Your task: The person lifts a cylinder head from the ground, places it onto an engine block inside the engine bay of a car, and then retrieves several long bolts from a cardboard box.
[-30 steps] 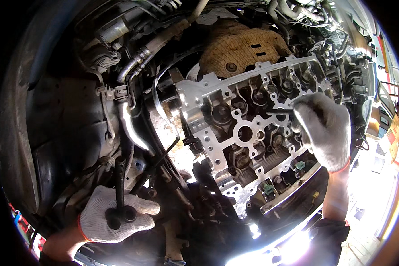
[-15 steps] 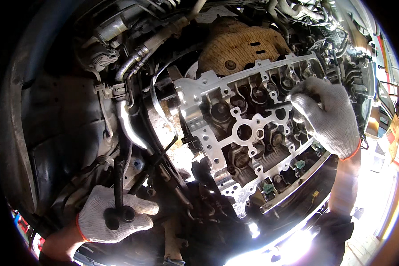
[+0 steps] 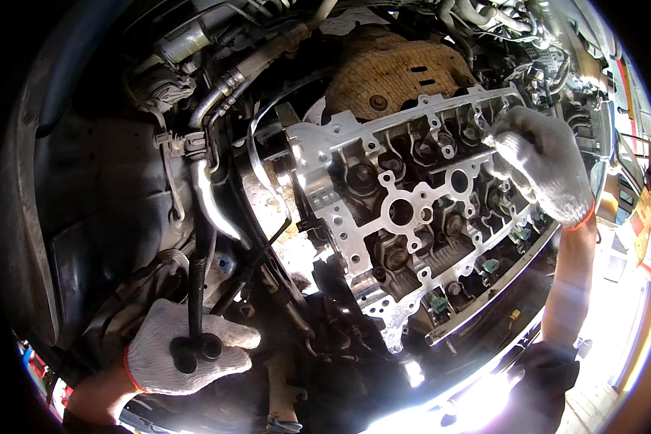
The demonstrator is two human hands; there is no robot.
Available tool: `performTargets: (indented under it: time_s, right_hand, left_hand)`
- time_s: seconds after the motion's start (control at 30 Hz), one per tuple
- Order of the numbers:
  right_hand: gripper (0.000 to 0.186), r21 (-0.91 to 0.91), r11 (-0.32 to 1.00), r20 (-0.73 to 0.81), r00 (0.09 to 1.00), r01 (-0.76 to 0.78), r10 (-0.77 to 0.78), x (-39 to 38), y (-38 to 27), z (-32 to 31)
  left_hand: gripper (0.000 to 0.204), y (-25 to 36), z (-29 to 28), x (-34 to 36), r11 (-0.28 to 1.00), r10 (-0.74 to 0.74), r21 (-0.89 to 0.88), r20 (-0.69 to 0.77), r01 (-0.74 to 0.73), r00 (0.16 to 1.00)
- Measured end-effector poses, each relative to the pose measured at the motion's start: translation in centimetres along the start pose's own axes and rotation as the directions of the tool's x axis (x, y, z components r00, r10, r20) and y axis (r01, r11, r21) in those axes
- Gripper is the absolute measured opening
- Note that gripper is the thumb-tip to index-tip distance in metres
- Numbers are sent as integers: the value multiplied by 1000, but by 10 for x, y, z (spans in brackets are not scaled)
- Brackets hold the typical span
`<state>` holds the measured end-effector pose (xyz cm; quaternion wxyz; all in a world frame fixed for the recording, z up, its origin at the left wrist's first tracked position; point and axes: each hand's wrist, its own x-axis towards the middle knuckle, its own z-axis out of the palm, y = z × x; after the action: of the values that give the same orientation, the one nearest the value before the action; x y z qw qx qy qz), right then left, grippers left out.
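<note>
Gripping black hoses [image 3: 196, 289], left hand [image 3: 177, 347]; right hand [image 3: 546, 170] curled on cylinder head [image 3: 405, 217]

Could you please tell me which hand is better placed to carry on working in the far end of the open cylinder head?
Probably the right. The gloved right hand already rests on the cylinder head's far end, fingers down among the bolts. The left hand is low, away from it, gripping black hoses.
</note>
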<state>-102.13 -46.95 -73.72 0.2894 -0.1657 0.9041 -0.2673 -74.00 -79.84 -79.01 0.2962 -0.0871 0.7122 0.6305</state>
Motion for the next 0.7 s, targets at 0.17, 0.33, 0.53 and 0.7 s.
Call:
performTargets:
  time_s: [0.17, 0.33, 0.53, 0.7]
  right_hand:
    - [20, 121, 971, 6, 978, -206, 207, 4, 7, -1]
    - [21, 68, 971, -17, 973, -228, 230, 5, -6, 7]
    - [20, -115, 993, 18, 1000, 8, -5, 5, -2, 7]
    - [23, 12, 1000, 207, 978, 22, -24, 23, 1, -5]
  left_hand:
    - [23, 2, -3, 5, 984, 43, 172, 76, -56, 996]
    - [24, 0, -4, 3, 981, 4, 192, 123, -28, 992]
    - [25, 2, -3, 1, 996, 5, 88, 82, -12, 997]
    - [25, 4, -5, 6, 976, 67, 199, 96, -85, 993]
